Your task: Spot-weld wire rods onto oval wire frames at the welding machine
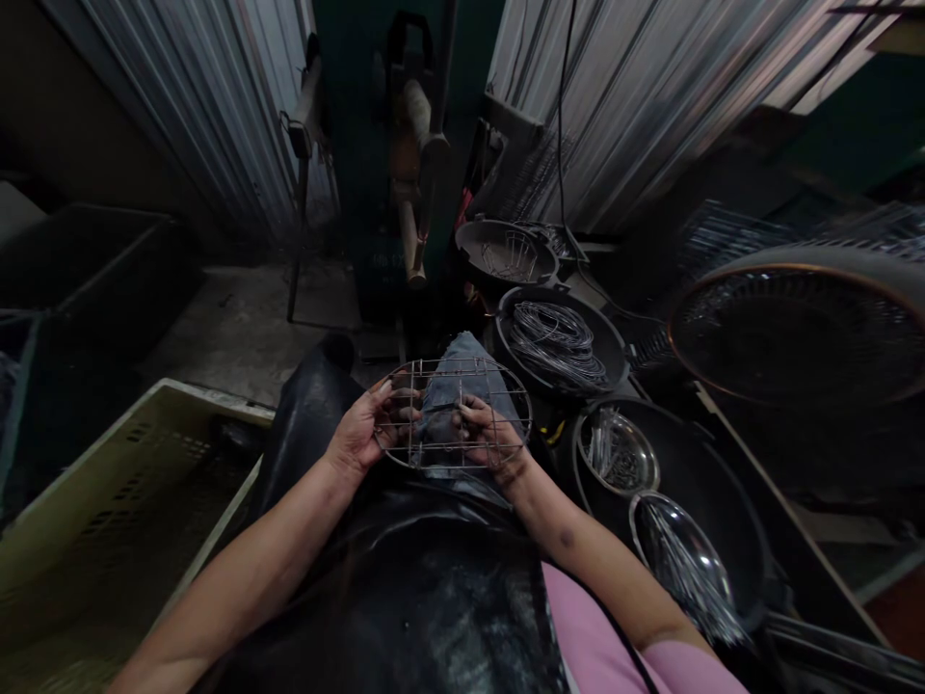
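A round wire grid rack (462, 378) is held over my lap, above a black apron and jeans. My left hand (359, 431) grips its left rim, thumb on top and fingers curled under. My right hand (492, 437) holds the lower right part, fingers pinched on the wires near the middle. The rack lies nearly flat, tilted slightly toward me.
A beige plastic crate (108, 501) stands at my left. To the right are dark pans: one with wire rings (556, 342), one with a wire frame (510, 253), and metal bowls of short wire pieces (621, 453) (683, 559). A fan guard (795, 323) sits at far right. A machine with a handle (415, 173) stands ahead.
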Demonstrator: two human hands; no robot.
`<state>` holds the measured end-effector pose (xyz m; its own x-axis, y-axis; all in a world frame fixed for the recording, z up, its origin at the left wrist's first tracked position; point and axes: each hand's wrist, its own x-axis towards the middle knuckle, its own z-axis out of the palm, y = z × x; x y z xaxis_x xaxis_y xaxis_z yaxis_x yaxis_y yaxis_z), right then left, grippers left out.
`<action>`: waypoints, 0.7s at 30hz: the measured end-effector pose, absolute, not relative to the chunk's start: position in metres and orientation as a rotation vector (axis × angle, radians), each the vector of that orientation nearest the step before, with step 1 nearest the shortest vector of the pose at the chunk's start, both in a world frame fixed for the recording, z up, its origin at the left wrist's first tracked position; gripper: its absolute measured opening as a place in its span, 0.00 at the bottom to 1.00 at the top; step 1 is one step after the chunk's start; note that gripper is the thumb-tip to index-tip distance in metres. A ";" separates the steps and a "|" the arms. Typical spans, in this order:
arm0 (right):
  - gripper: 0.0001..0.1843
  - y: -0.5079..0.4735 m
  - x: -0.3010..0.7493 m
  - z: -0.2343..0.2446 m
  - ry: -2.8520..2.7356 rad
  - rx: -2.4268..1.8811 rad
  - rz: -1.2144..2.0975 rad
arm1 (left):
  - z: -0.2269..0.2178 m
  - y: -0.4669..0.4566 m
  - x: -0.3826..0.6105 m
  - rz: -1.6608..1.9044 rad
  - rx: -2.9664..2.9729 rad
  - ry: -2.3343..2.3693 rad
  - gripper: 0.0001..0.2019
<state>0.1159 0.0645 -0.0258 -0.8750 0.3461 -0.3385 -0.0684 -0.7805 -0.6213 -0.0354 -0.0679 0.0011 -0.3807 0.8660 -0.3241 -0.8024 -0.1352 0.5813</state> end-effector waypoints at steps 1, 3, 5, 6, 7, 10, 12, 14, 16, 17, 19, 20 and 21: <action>0.13 0.065 0.116 -0.026 -0.916 -0.659 2.687 | 0.001 -0.068 -0.036 1.776 0.103 0.835 0.12; 0.13 0.067 0.116 -0.026 -0.924 -0.657 2.681 | 0.000 -0.067 -0.036 1.781 0.093 0.844 0.12; 0.12 0.068 0.116 -0.025 -0.931 -0.655 2.679 | -0.001 -0.067 -0.036 1.784 0.078 0.855 0.12; 0.12 0.068 0.116 -0.024 -0.933 -0.654 2.681 | -0.001 -0.067 -0.036 1.785 0.068 0.859 0.11; 0.12 0.068 0.116 -0.024 -0.937 -0.655 2.681 | -0.002 -0.067 -0.036 1.785 0.061 0.860 0.12; 0.12 0.067 0.115 -0.021 -0.936 -0.690 2.663 | -0.003 -0.067 -0.036 1.779 0.048 0.856 0.12; 0.13 0.067 0.116 -0.019 -0.929 -0.721 2.653 | -0.002 -0.067 -0.036 1.779 0.045 0.853 0.12; 0.14 0.066 0.116 -0.017 -0.930 -0.730 2.649 | -0.001 -0.067 -0.036 1.780 0.041 0.857 0.12; 0.14 0.066 0.116 -0.017 -0.941 -0.721 2.649 | -0.001 -0.067 -0.035 1.779 0.035 0.866 0.13; 0.14 0.066 0.116 -0.017 -0.947 -0.712 2.649 | -0.001 -0.067 -0.035 1.779 0.031 0.871 0.13; 0.14 0.067 0.115 -0.018 -0.955 -0.695 2.650 | -0.001 -0.066 -0.035 1.773 0.026 0.874 0.13; 0.13 0.067 0.115 -0.019 -0.957 -0.692 2.649 | -0.001 -0.066 -0.035 1.771 0.027 0.873 0.13; 0.13 0.067 0.115 -0.019 -0.960 -0.694 2.648 | -0.002 -0.066 -0.036 1.768 0.032 0.869 0.13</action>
<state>0.1151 0.0668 -0.0190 -0.8584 0.3734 -0.3517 -0.0613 -0.7555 -0.6523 -0.0355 -0.0662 -0.0023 -0.3887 0.8366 -0.3860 -0.8167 -0.1190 0.5646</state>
